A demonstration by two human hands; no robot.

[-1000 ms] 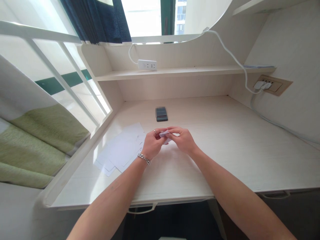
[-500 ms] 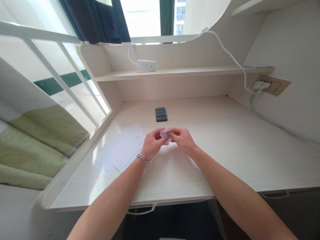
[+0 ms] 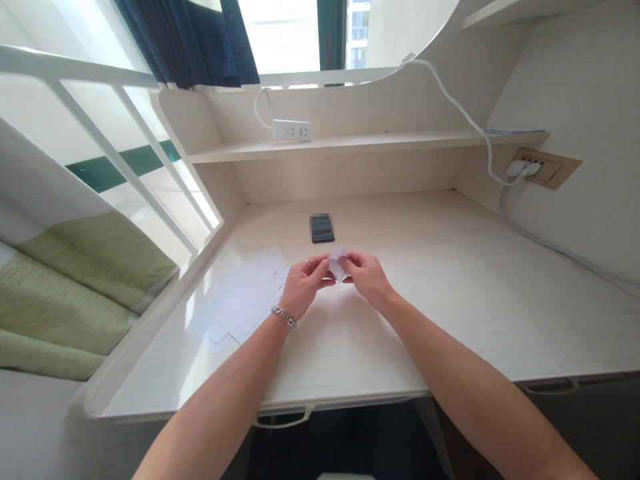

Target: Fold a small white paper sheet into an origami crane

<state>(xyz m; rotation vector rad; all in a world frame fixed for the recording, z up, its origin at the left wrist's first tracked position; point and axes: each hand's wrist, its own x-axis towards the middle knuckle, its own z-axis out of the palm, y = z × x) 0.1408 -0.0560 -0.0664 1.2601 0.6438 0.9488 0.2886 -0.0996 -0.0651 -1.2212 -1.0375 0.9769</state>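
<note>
A small folded piece of white paper (image 3: 339,264) is held up between my two hands, just above the desk. My left hand (image 3: 304,283), with a ring and a chain bracelet, pinches its left side between thumb and fingers. On the other side, my right hand (image 3: 367,277) grips it with the thumb on the near face. The paper has a pointed top and a crease down its middle; its edges are partly covered by my fingers. Left of my left hand, loose white sheets (image 3: 240,293) overlap on the desk. Beyond my hands lies a dark phone-like object (image 3: 322,229), partly pixelated.
The pale desk (image 3: 475,287) has a raised shelf (image 3: 360,144) at the back, bearing a white power strip (image 3: 292,131). A white cable (image 3: 460,107) runs to a wall socket (image 3: 544,168) at right. White rails (image 3: 120,167) and green-grey fabric (image 3: 90,287) stand at left.
The folded paper has turned and now shows a taller, diamond-like shape. My left thumb has shifted back toward its left edge, and both hands stay over the same spot.
</note>
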